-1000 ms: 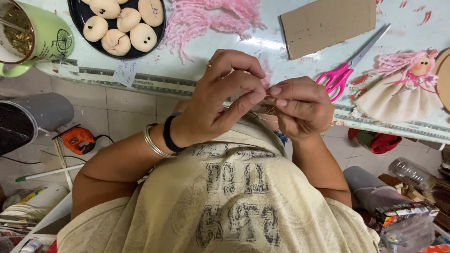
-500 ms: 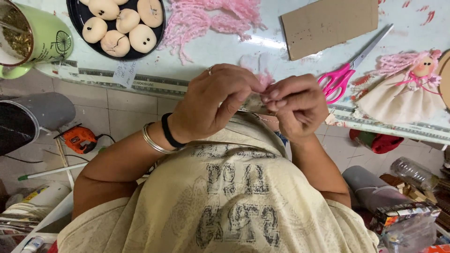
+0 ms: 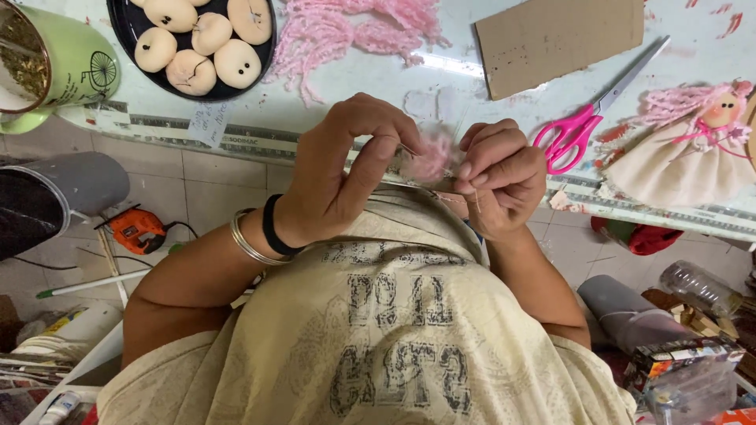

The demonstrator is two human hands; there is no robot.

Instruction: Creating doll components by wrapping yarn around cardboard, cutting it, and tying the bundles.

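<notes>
At the middle of the frame the left hand and the right hand meet just over the near edge of the counter, with a small tuft of pink yarn between them. The left hand's fingers are curled, thumb and forefinger pinched nearly closed at the tuft's left side; what exactly they grip there is too fine to tell, though a thin strand seems to run from the pinch. The right hand's fingers are folded tightly, thumb pressed against the fingertips, closed on the tuft's right side. Both hands hang over the person's lap, close against the cream printed shirt, so little room is left below them. Above the hands, a loose heap of pink yarn lies at top centre, beside a black plate of round cloth heads at the upper left. A cardboard piece lies at the upper right, with pink-handled scissors just right of the right hand, and a pink-haired doll at the right edge. A green mug stands at the far upper left.
</notes>
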